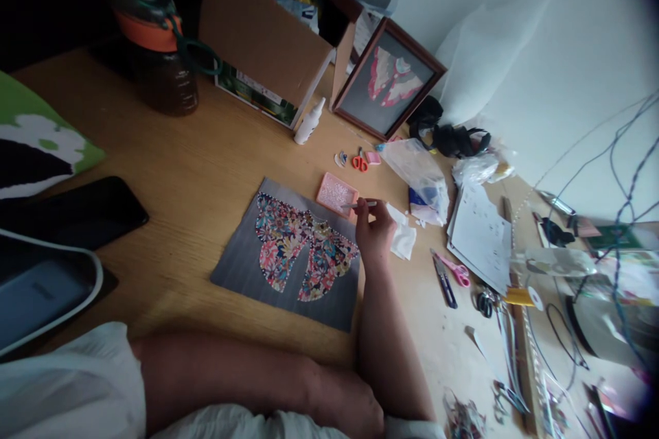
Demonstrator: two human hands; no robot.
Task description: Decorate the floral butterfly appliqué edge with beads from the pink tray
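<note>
Right hand [375,230] pinches slim tool [351,206], tip over pink tray [333,210] just left; left hand [357,403]: grip not discernible. Knuckle nudging pink tray could spill beads [336,192].

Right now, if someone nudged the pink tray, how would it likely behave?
The pink tray would probably slide rather than tip, being low and flat-lying. Its straight walls suggest it is fairly stiff. The pale bead-like bits look loose and uncovered, so they would likely shift or spill if tilted.
</note>
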